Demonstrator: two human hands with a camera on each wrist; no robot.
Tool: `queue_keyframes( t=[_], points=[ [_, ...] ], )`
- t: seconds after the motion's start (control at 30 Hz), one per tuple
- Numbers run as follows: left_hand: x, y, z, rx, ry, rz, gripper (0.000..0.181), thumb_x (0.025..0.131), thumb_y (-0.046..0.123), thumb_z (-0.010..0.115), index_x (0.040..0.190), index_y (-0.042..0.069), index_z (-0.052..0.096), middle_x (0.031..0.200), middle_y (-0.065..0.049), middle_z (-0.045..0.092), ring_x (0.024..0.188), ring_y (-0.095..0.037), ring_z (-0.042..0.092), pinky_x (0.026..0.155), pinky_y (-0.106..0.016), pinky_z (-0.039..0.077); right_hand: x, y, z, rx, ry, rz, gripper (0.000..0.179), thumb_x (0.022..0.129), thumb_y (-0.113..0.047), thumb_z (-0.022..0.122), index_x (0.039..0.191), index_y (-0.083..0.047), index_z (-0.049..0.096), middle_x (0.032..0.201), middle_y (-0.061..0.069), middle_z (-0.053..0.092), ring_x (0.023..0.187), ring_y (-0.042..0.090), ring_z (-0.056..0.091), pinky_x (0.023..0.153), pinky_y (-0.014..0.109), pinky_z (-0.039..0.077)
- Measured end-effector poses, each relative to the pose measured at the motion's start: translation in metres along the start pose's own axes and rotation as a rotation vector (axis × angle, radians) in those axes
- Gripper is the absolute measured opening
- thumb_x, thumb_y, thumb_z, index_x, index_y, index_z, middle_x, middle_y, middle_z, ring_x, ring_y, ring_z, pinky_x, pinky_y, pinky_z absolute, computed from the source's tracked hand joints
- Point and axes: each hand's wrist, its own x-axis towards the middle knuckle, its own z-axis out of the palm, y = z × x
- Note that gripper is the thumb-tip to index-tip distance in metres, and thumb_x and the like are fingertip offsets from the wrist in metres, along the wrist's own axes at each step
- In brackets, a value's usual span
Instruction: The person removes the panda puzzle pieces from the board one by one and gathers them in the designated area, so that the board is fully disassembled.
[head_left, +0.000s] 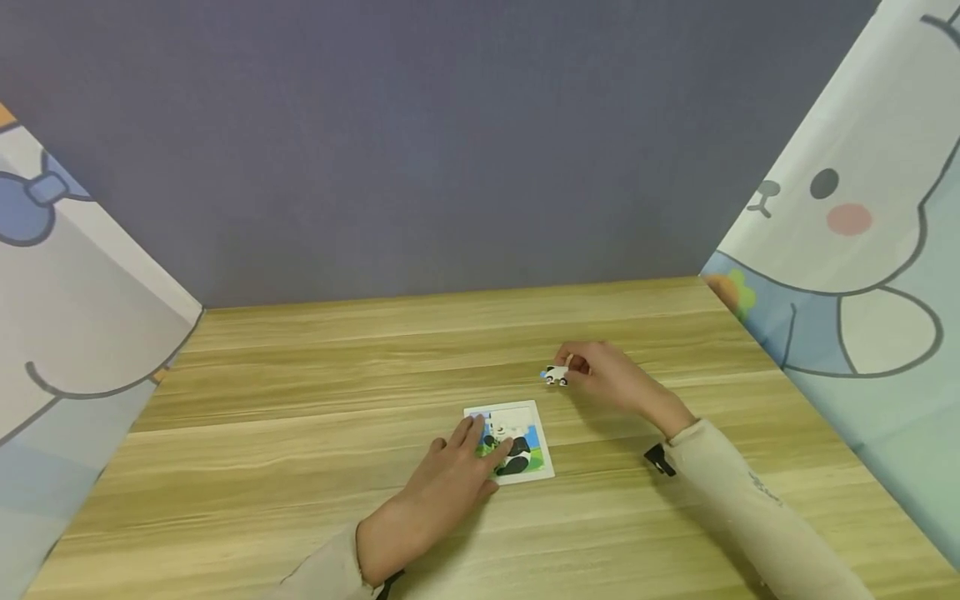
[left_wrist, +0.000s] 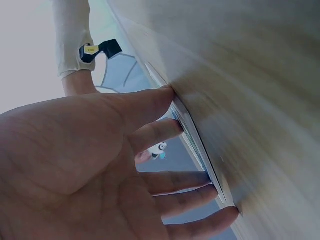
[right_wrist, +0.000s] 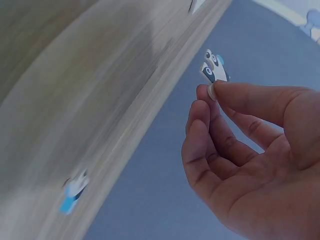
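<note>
Between thumb and fingertips, my right hand (head_left: 611, 379) pinches a white, black and blue puzzle piece (head_left: 556, 375) above the table. The right wrist view shows dark eye-like marks on this puzzle piece (right_wrist: 215, 69). My left hand (head_left: 442, 492) lies with spread, fairly straight fingers on a square panda puzzle (head_left: 546, 471) with a white border. From the left wrist, the fingertips of that hand (left_wrist: 135, 170) touch the thin puzzle board (left_wrist: 192, 130) along its edge. Part of the panda picture is hidden under the fingers.
A second puzzle piece (right_wrist: 74, 192), white and blue, lies on the table in the right wrist view; the head view does not show it. The wooden table (head_left: 300, 400) meets a grey back panel (head_left: 450, 150), with printed cartoon panels (head_left: 847, 208) at both sides.
</note>
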Motion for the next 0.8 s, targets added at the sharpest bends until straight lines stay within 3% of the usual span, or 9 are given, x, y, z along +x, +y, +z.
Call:
queue_keyframes(
  t=[0.4,0.8],
  points=[
    [0.001,-0.001,0.001,-0.01,-0.007,0.002,0.053,0.098,0.041,0.061,0.149,0.03,0.049,0.151,-0.021,0.043,0.138,-0.034,0.044,0.089,-0.048,0.054,-0.006,0.037,-0.024,0.037,-0.027,0.117,0.015,0.096,-0.004,0.061,0.109,-0.001,0.069,0.078,0.007,0.066,0.062,0.014,0.056,0.059,0.032,0.047],
    [0.0,-0.002,0.0,-0.037,-0.003,-0.017,0.054,0.098,0.04,0.062,0.149,0.031,0.048,0.149,-0.028,0.041,0.137,-0.038,0.044,0.091,-0.05,0.053,-0.001,0.054,-0.018,-0.05,-0.068,0.174,0.01,0.09,-0.001,0.066,0.099,-0.001,0.07,0.077,0.003,0.066,0.065,0.015,0.057,0.06,0.032,0.048]
  ],
)
